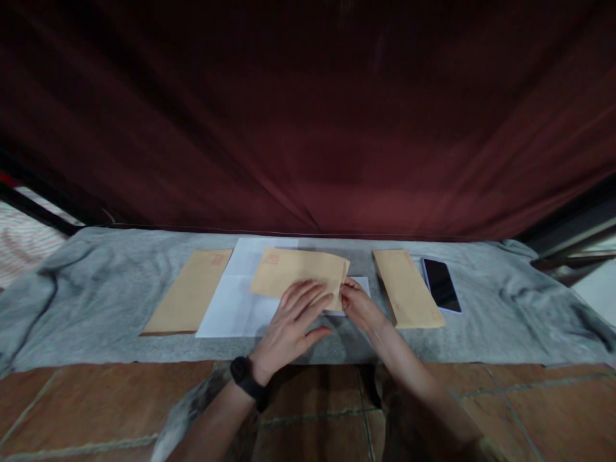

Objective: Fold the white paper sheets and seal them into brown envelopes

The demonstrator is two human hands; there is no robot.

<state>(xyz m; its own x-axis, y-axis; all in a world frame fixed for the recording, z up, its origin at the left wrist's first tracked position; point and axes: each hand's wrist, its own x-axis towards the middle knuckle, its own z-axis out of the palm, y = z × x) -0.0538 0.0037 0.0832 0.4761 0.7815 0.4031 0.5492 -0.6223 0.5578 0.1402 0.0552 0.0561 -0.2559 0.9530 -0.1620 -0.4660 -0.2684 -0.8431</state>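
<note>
The left hand (296,314) lies open and flat, fingers pressing the near edge of the middle envelope (289,269). The right hand (359,305) pinches that envelope's right end. The envelope rests on a white sheet (231,301). Left of it lies a second envelope (190,292). Right of it lie an envelope stack (407,285), then a phone (441,284). All rest on a grey cloth (106,289).

Both hands (325,314) press a brown envelope (298,273) on white paper (231,301).
</note>
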